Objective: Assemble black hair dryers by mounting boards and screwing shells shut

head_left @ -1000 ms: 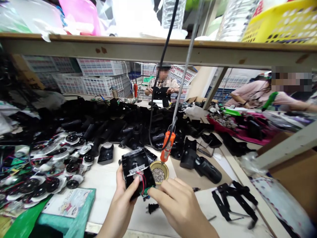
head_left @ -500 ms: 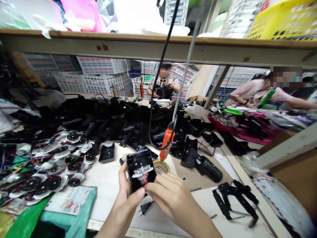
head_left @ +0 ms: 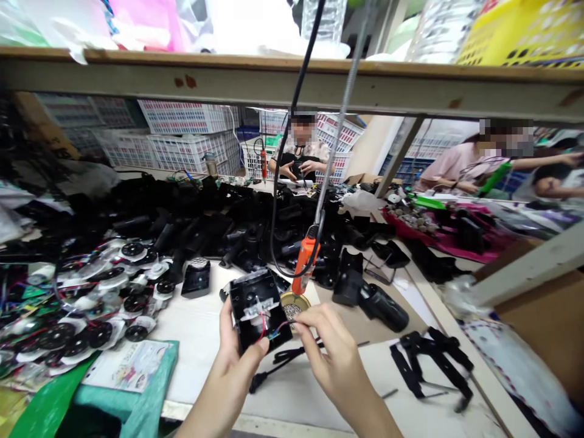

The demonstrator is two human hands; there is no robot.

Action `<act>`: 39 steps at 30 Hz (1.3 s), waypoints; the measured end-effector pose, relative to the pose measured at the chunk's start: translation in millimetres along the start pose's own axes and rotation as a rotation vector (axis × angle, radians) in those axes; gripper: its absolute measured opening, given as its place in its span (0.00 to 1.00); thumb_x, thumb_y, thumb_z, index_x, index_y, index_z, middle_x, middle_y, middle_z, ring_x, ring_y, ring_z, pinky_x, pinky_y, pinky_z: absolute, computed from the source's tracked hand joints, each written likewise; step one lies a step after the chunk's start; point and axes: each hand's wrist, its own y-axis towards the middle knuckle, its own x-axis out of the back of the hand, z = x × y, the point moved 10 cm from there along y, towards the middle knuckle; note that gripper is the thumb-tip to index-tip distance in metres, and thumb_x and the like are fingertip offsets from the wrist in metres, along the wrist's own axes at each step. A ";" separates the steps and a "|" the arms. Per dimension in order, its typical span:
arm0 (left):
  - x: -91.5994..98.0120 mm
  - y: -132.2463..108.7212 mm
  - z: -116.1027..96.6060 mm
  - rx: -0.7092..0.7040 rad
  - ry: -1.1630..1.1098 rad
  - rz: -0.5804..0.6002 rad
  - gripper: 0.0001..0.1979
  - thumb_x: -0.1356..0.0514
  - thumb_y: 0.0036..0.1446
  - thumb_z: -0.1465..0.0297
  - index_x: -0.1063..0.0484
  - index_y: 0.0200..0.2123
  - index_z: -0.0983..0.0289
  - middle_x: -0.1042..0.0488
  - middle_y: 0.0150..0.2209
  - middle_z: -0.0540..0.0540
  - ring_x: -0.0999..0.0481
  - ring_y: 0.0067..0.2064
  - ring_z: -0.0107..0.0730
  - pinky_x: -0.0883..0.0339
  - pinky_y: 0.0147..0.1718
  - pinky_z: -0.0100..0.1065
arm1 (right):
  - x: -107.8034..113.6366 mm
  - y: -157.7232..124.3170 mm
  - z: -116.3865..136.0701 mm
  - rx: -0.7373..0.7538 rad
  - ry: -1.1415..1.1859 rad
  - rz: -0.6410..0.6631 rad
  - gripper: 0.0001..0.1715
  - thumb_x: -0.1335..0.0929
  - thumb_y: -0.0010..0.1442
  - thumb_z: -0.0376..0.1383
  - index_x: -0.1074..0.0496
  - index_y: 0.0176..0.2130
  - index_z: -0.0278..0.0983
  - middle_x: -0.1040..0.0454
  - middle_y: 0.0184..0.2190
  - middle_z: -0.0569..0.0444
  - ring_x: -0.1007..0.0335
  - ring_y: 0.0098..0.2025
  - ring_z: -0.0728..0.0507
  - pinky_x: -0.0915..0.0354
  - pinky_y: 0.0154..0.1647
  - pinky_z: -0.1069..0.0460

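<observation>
A black plastic housing (head_left: 249, 299), its inside facing me, is gripped in my left hand (head_left: 237, 359), with the thumb over its lower edge. Inside it sit a clear plastic piece (head_left: 259, 309) and red and blue wires. My right hand (head_left: 331, 347) is closed, thumb and fingertips pinching a dark cable (head_left: 292, 322) at the housing's right corner. Under the hands, a black power cord (head_left: 278, 360) lies loosely looped on the table. Just behind the housing, an orange electric screwdriver (head_left: 305, 264) hangs point down over a small bowl of screws (head_left: 298, 302).
Black housings (head_left: 219, 213) are heaped across the back. Motor-like assemblies with wires (head_left: 104, 304) pile up at left. Black handle parts (head_left: 371, 301) and several black clip-like pieces (head_left: 433, 365) lie at right. A shelf beam (head_left: 255, 82) crosses above; two people sit beyond.
My right hand has moved slightly right from the housing's lower edge, drawing the cable out to the side. The housing has tilted a little, and the plug below has shifted left.
</observation>
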 end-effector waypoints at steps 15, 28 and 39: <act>-0.9 -7.9 -11.3 -0.232 0.131 -0.215 0.54 0.29 0.54 0.56 0.60 0.73 0.52 0.40 0.70 0.64 0.33 0.67 0.53 0.48 0.69 0.50 | -40.2 -18.3 15.8 0.032 -0.168 0.035 0.22 0.42 0.70 0.23 0.31 0.59 0.29 0.27 0.38 0.44 0.29 0.40 0.39 0.28 0.41 0.46; -1.6 -9.0 -3.7 -0.364 0.167 -0.298 0.54 0.32 0.58 0.57 0.67 0.73 0.58 0.49 0.73 0.70 0.39 0.70 0.54 0.48 0.69 0.47 | -57.6 -23.7 -43.9 -0.474 0.606 -0.056 0.14 0.32 0.69 0.43 0.21 0.42 0.37 0.28 0.36 0.50 0.29 0.40 0.42 0.29 0.41 0.49; 24.5 26.2 77.8 0.222 -0.039 -0.191 0.41 0.32 0.47 0.74 0.42 0.63 0.53 0.23 0.50 0.59 0.17 0.46 0.47 0.26 0.53 0.56 | -59.2 -66.2 -58.2 -0.403 0.364 0.081 0.15 0.35 0.71 0.41 0.20 0.47 0.39 0.22 0.39 0.48 0.22 0.44 0.39 0.25 0.47 0.45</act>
